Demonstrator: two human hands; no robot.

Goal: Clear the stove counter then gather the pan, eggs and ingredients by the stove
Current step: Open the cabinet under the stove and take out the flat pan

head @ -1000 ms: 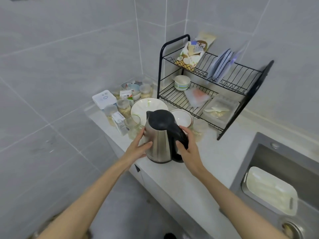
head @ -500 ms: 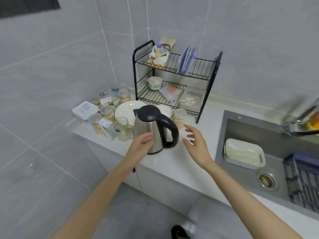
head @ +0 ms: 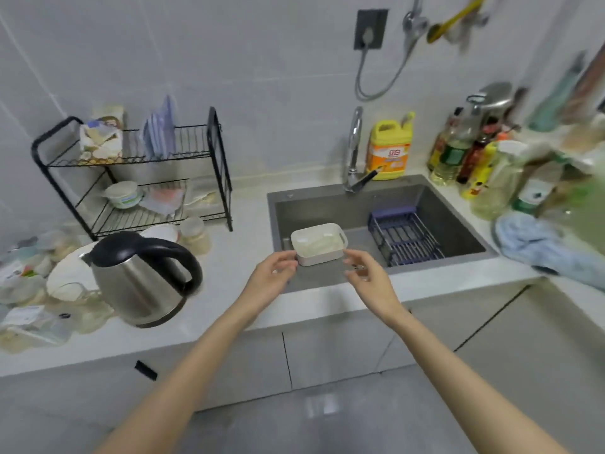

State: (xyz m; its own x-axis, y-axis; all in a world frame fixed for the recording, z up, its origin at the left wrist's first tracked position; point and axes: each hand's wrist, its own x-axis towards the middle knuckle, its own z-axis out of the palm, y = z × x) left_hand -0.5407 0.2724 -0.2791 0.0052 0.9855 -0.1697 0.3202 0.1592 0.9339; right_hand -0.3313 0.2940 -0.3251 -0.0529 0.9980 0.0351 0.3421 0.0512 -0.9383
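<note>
A steel kettle (head: 140, 276) with a black lid and handle stands on the white counter (head: 235, 290) at the left, beside a white plate (head: 68, 273) and several jars and packets. My left hand (head: 271, 276) and my right hand (head: 366, 276) hover empty with fingers apart in front of the sink (head: 442, 224), well to the right of the kettle. A white plastic tub (head: 319, 244) sits in the sink just beyond my fingertips. No pan or eggs are in view.
A black two-tier dish rack (head: 137, 178) stands at the back left. A blue drain basket (head: 406, 237) lies in the sink behind the tap (head: 353, 152). A yellow detergent jug (head: 389, 149), several bottles (head: 468, 158) and a blue cloth (head: 537, 244) crowd the right side.
Both hands have let go of the kettle, which now stands on the counter. The view has swung right, and my hands have moved over to the sink's front edge.
</note>
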